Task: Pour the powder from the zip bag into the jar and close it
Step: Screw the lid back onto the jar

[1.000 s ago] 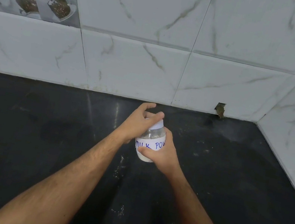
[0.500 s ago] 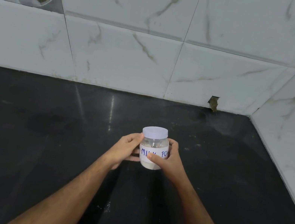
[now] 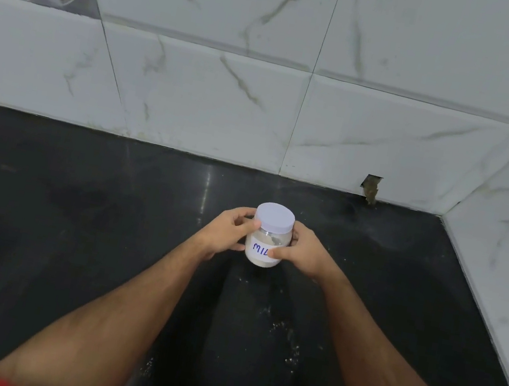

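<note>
A little above the middle of the frame, both hands hold a small clear jar (image 3: 266, 246) over the black countertop (image 3: 70, 228). The white lid (image 3: 275, 218) already sits on top of it, and pale powder (image 3: 267, 237) shows behind the wall, above a white label (image 3: 262, 248) with blue letters. The left hand (image 3: 225, 233) wraps the left side of the jar, its thumb just under the lid rim. The right hand (image 3: 303, 252) curls round the right side, and its thumb presses across the label. I cannot tell if the jar stands on the countertop or hangs slightly above it. No zip bag is visible.

The jar looks light and stiff, probably plastic, with a smooth wall that may slip in dry, dusty fingers. I think the safest hold is around the body with one hand, while the other takes the lid by its edge to check that it is tight. Some spilled powder grains (image 3: 285, 338) lie on the countertop in the lower centre-right of the frame.
</note>
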Tool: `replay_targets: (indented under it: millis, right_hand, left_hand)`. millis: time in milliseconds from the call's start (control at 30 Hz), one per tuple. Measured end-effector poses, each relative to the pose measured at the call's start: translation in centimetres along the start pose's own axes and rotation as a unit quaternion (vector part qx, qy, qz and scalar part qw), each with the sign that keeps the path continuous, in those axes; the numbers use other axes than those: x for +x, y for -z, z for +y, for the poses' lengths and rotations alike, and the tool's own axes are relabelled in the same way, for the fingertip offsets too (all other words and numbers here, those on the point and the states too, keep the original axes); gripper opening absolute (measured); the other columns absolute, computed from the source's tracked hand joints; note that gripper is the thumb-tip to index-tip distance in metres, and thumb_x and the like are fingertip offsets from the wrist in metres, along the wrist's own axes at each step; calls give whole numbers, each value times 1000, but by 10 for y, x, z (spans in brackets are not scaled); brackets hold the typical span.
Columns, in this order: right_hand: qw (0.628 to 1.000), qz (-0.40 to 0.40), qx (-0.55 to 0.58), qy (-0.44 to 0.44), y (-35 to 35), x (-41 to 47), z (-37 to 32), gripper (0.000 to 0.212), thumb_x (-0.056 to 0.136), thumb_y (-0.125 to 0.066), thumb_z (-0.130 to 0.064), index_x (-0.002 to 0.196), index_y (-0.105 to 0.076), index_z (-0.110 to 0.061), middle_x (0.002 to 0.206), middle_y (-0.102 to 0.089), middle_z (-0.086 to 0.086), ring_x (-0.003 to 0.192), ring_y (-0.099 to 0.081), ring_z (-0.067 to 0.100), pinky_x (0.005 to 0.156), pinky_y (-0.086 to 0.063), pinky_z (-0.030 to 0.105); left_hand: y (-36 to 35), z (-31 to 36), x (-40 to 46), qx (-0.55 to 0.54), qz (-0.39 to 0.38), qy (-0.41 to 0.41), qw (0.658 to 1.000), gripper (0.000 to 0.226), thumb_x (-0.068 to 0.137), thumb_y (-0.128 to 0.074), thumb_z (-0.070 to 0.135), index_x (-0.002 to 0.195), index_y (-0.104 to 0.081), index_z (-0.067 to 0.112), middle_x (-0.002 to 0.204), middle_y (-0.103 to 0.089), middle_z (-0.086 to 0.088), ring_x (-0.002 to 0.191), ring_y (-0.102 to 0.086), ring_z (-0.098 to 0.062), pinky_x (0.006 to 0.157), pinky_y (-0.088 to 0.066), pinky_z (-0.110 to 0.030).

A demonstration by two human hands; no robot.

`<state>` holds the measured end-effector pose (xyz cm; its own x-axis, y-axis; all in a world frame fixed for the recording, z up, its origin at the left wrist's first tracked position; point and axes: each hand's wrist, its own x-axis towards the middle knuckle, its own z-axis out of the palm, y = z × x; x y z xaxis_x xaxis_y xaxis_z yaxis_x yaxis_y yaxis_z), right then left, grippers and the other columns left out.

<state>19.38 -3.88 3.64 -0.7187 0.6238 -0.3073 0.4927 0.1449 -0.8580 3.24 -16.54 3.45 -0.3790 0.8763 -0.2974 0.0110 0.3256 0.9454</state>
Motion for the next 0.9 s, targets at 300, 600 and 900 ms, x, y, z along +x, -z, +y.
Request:
replay_targets:
  millis: [300, 600, 900]
  right_hand:
    - [999, 29, -16, -4, 6, 40, -1, 77, 68, -79, 6, 138, -51, -12, 130, -64, 5, 118, -62, 22, 102, -52, 42]
    - [998, 55, -21, -11, 3, 55, 1, 80, 69, -79, 9, 141, -50, -12, 135, -62, 5, 122, -58, 22, 106, -49, 39]
    - [998, 60, -26, -10, -2, 50, 2, 85, 75, -78, 8, 149, -44, -16, 144, -57, 5, 131, -55, 24, 112, -46, 44]
  left_hand:
    - [-2, 8, 28, 3, -15, 26, 1000, 49, 100, -49, 5, 139, -48, 34, 114, -66, 21, 96, -67, 8, 71, -54, -11]
    - [0, 5, 48, 56, -6, 44, 997, 71, 90, -48, -5, 137, -46, 48, 110, -62, 31, 104, -58, 2, 81, -51, -22]
    - [2, 0, 50, 55, 8, 30, 998, 66, 90, -51, -1, 133, -46, 49, 123, -62, 23, 103, -58, 1, 71, -47, -18]
